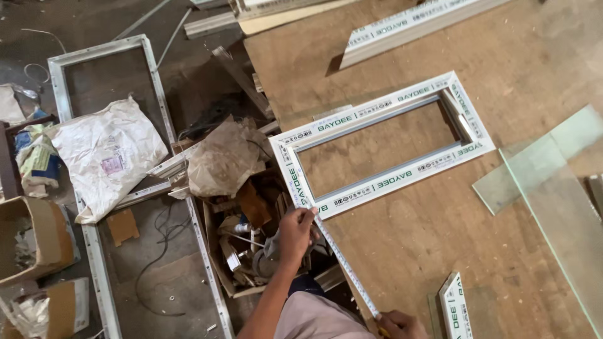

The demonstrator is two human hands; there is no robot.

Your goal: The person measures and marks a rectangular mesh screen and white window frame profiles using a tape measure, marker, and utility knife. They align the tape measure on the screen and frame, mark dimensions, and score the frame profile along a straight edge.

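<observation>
A white rectangular window frame (383, 182) with green print lies flat on a brown wooden board (440, 238). My left hand (295, 232) pinches the end of a measuring tape (342, 260) at the frame's near left corner. The tape runs diagonally down to my right hand (399, 325), which grips the tape case at the bottom edge of the view. The tape lies along the board's left edge.
Glass panes (553, 188) lie on the board at the right. Another white profile (402, 28) rests at the top, and a short piece (455, 311) at the bottom. Left of the board are a metal frame (94, 238), crumpled bags (107, 154), cardboard boxes (31, 238) and scrap.
</observation>
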